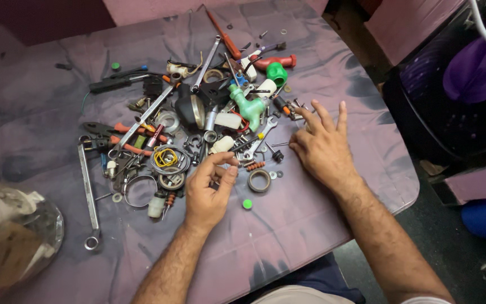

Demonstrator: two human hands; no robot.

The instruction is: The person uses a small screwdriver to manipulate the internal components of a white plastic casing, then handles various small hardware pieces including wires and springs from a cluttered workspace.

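Head view:
Left hand (209, 194): lifted a bit above the table (310, 225), fingers curled, thumb and fingertips pinched near a tiny part too small to tell.
Right hand (323, 147): flat on the table, fingers spread open, holding nothing.
Tape ring (259, 180): lies between both hands.
Green cap (247, 204): just beside the left hand.

Cloth-covered table (322, 236), dark floor (451, 253), dim light
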